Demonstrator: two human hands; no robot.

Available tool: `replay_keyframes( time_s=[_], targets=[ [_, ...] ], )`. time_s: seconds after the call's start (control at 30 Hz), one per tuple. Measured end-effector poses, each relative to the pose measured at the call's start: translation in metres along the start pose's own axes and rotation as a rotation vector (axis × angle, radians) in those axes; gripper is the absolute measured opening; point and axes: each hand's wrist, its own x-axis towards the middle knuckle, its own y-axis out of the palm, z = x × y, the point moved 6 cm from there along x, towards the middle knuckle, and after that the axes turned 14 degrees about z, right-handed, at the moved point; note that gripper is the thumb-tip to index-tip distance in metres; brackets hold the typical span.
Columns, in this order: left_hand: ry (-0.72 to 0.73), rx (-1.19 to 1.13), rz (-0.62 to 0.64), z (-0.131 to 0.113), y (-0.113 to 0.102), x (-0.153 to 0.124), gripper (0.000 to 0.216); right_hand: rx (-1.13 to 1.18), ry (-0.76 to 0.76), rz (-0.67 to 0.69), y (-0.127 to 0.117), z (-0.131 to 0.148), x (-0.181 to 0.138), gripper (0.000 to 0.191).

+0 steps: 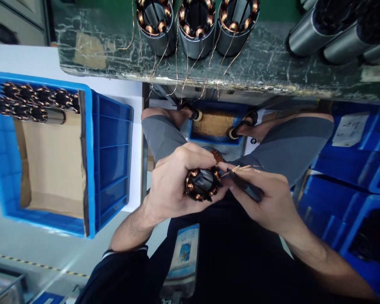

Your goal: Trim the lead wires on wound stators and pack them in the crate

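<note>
My left hand (pixel 177 179) is closed round a motor stator (pixel 203 185), its open end with copper coils facing up toward me. In my right hand (pixel 269 196) is a small dark-handled hand tool (pixel 245 185), its tip near the stator's right edge; the exact kind of tool is not clear. Thin copper wires (pixel 240 168) run from the stator toward my right fingers. Both hands meet above my lap, fingertips close together. Three more wound stators (pixel 196 42) stand upright on the bench edge, loose copper wires hanging down in front.
A worn green bench (pixel 120 63) spans the top, with several metal cylinders (pixel 304 38) at its right. To the left, a blue crate (pixel 112 147) lined with cardboard holds several stators (pixel 52 116). Another blue tray (pixel 193 137) lies by my feet. Blue bins (pixel 329 198) stand at right.
</note>
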Motion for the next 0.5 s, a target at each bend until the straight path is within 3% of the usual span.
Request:
replay_keyframes(
  time_s=[0.07,0.17,0.23,0.33,0.43,0.5],
  targets=[
    [-0.079,0.039,-0.001,0.01,0.002,-0.002,0.059,-0.008,0.033,0.003,-0.004,-0.011,0.01,0.04],
    [-0.199,0.054,0.032,0.027,0.007,-0.004,0.068,0.13,0.197,0.051,-0.006,-0.037,0.024,0.025],
    [-0.19,0.021,0.094,0.034,0.014,-0.002,0.077,0.385,0.269,0.146,0.001,-0.051,0.032,0.033],
    [-0.067,0.026,0.233,0.033,0.028,0.005,0.07,0.714,0.231,0.296,0.014,-0.051,0.041,0.046],
    [-0.008,0.142,0.356,0.02,0.034,0.009,0.06,0.756,0.191,0.309,0.015,-0.047,0.043,0.044],
    [-0.025,0.231,0.334,0.007,0.025,0.006,0.065,0.766,0.223,0.252,0.011,-0.05,0.039,0.044]
  ],
)
